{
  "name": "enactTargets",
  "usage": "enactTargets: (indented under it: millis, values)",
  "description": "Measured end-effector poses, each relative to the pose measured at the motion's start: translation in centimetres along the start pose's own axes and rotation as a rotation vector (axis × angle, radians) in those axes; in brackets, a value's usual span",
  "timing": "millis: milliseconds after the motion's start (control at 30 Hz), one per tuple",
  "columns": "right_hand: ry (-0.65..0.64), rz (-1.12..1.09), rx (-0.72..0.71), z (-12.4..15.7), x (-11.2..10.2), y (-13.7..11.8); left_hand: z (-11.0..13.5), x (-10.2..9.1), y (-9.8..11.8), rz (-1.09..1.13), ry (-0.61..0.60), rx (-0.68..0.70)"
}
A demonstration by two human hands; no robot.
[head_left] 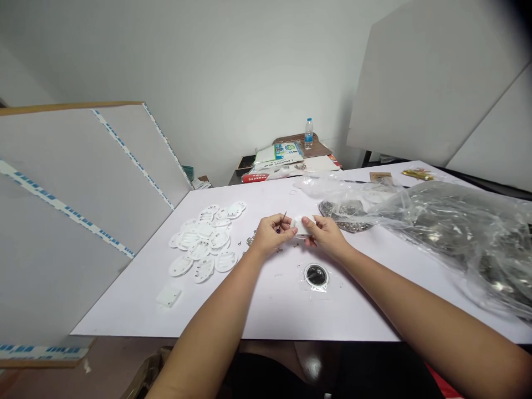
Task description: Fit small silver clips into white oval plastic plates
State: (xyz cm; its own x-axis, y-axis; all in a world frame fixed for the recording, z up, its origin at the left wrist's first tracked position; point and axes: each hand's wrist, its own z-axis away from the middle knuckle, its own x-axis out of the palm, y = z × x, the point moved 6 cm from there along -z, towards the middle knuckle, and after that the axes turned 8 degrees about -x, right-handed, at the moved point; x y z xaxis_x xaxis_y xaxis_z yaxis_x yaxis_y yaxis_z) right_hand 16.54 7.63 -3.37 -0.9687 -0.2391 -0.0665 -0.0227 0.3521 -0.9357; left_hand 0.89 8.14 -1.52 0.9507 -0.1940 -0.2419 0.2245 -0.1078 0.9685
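Between my two hands is a small white piece [302,226], rounded like the cards on the table. My right hand [326,233] grips it with the thumb on top and the fingers beneath. Closed at its left edge, my left hand [274,231] has the thumb against the white piece. A thin, dark, pointed tool [284,218] sticks up from the left fingers; its exact kind is unclear. Tiny metal parts [250,240] lie scattered beside the left hand. To the left spreads a pile of white rounded slotted cards [203,244], some bearing small metal bits.
A round black disc with a white rim [316,275] lies nearer me. Clear plastic bags of metal parts [453,233] cover the right side. A white square piece [168,296] sits front left. Boards [83,183] flank the table; a water bottle [308,134] stands behind.
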Motion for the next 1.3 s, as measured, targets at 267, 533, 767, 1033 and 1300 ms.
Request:
enactTargets:
  millis: [267, 533, 767, 1033, 1300]
  values:
    - [0.063, 0.211, -0.012, 0.1, -0.6, -0.5, 0.2, 0.1, 0.3, -0.182, 0.043, 0.059]
    - [0.114, 0.189, -0.068, -0.7, -1.5, 0.6, 0.0, -1.1, 1.4, -0.38, 0.052, 0.066]
    - [0.197, 0.192, -0.072, -1.0, -2.4, 0.9, 0.0, -7.5, 0.1, -0.705, 0.094, -0.221]
    - [0.134, 0.299, -0.172, -0.7, -1.5, 0.3, 0.7, -7.0, -0.3, -0.777, -0.041, -0.319]
    - [0.127, 0.324, -0.196, -0.8, -1.3, 0.4, 0.1, -4.4, -0.8, -0.877, -0.027, -0.22]
